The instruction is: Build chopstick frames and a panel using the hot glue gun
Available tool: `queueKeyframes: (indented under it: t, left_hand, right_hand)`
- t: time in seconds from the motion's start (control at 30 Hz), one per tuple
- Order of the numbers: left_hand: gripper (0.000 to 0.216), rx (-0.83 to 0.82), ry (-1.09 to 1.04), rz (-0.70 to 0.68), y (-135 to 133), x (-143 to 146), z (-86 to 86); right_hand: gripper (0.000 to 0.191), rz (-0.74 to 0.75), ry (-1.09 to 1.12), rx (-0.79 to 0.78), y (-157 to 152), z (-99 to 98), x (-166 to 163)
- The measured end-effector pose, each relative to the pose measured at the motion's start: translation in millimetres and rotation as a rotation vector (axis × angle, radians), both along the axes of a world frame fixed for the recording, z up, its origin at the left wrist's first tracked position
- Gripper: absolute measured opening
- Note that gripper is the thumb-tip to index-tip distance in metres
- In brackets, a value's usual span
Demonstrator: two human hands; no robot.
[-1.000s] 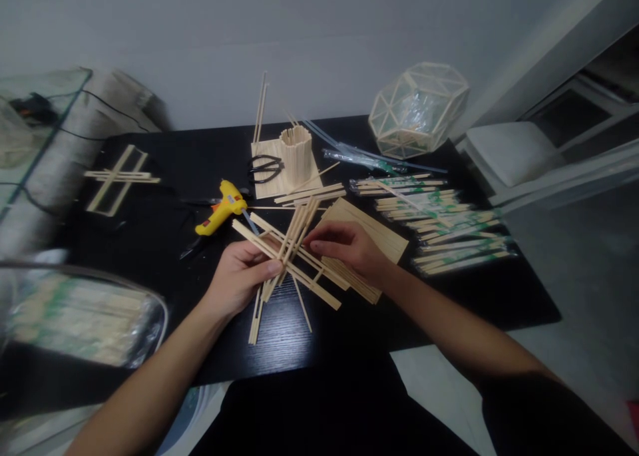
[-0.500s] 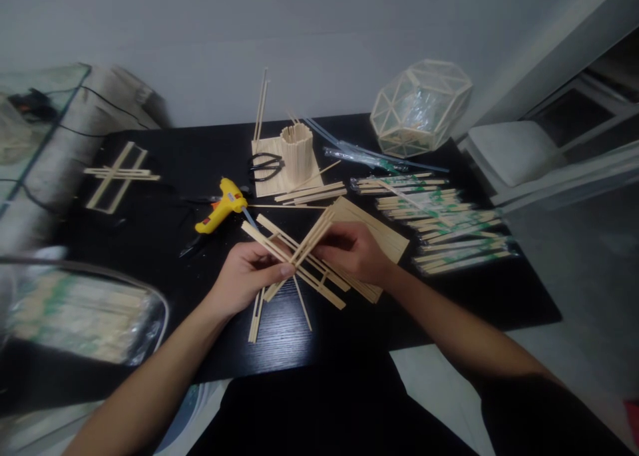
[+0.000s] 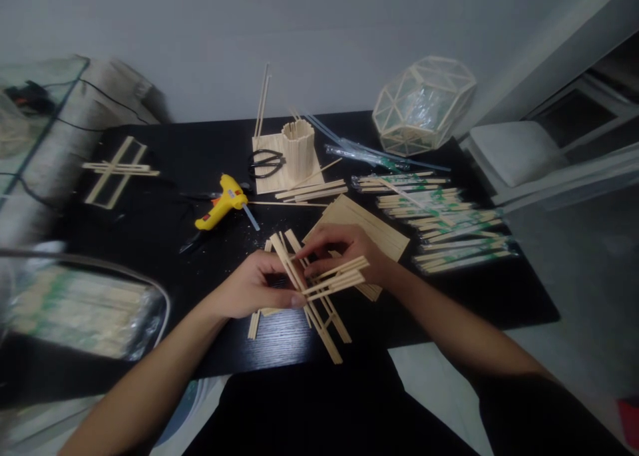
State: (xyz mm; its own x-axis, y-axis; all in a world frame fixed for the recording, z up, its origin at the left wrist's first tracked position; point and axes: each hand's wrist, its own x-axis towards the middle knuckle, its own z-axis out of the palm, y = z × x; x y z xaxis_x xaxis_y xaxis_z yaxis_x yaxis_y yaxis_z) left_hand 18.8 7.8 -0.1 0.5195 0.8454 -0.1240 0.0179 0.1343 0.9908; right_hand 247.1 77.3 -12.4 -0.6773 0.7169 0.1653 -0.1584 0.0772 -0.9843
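My left hand (image 3: 257, 286) is closed on a frame of crossed wooden chopsticks (image 3: 319, 319), its thumb pressed at the crossing. From the other side, my right hand (image 3: 344, 249) has its index finger and thumb on the frame's upper part; its other fingers are curled. Short cross-pieces join the frame's long sticks, and a second pair juts out to the right. Beneath my right hand lies a flat panel of sticks (image 3: 384, 226). Beyond my left hand rests a yellow glue gun (image 3: 222, 203) with a glue stick in its back.
A stick-built cup (image 3: 298, 153) stands on a square base beside black-handled scissors (image 3: 265, 164). Wrapped chopstick packs (image 3: 439, 210) lie at right, near a faceted stick lantern (image 3: 424, 106). Another crossed frame (image 3: 120, 170) lies far left; a bag of chopsticks (image 3: 80, 309) sits nearer.
The chopstick frame has been turned clockwise and brought slightly nearer me. My right index finger has stretched out onto its upper part. My left hand has kept its hold.
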Motion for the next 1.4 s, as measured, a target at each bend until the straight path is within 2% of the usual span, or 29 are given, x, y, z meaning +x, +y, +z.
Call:
queueKeyframes:
  t: [0.1,0.4,0.47,0.57,0.73,0.9,1.07,1.27,1.4]
  left_hand:
    - [0.017,-0.015,-0.010,-0.018,-0.1,0.9,-0.3]
    - [0.018,-0.011,0.025,-0.059,0.9,3.2,-0.2]
    - [0.017,-0.011,0.018,-0.072,1.2,3.1,-0.3]
    - [0.016,-0.018,-0.005,-0.083,1.9,3.2,0.7]
    - [0.014,-0.008,-0.046,-0.083,2.3,3.5,3.7]
    - [0.014,-0.024,-0.061,-0.070,1.6,2.4,3.5]
    - [0.014,-0.027,-0.064,-0.065,1.9,2.5,2.2]
    - [0.012,-0.048,-0.079,-0.082,1.2,1.4,0.1]
    - [0.011,-0.065,-0.089,-0.096,1.3,2.0,0.4]
  right_hand:
    - [0.025,-0.002,-0.001,0.085,0.0,1.4,0.8]
    - [0.026,0.051,-0.104,0.166,0.1,4.9,1.7]
    - [0.029,0.071,-0.137,0.119,-0.4,6.8,1.8]
    - [0.035,0.095,-0.150,-0.051,-0.1,8.6,2.7]
    - [0.035,0.016,0.050,-0.310,4.8,7.0,4.8]
    - [0.029,-0.059,0.183,-0.416,7.6,7.3,4.3]
    - [0.024,0.031,0.250,-0.540,6.0,9.6,4.4]
    - [0.029,0.036,0.243,-0.555,4.4,10.6,3.6]
    - [0.031,0.002,0.189,-0.422,2.6,12.3,1.4]
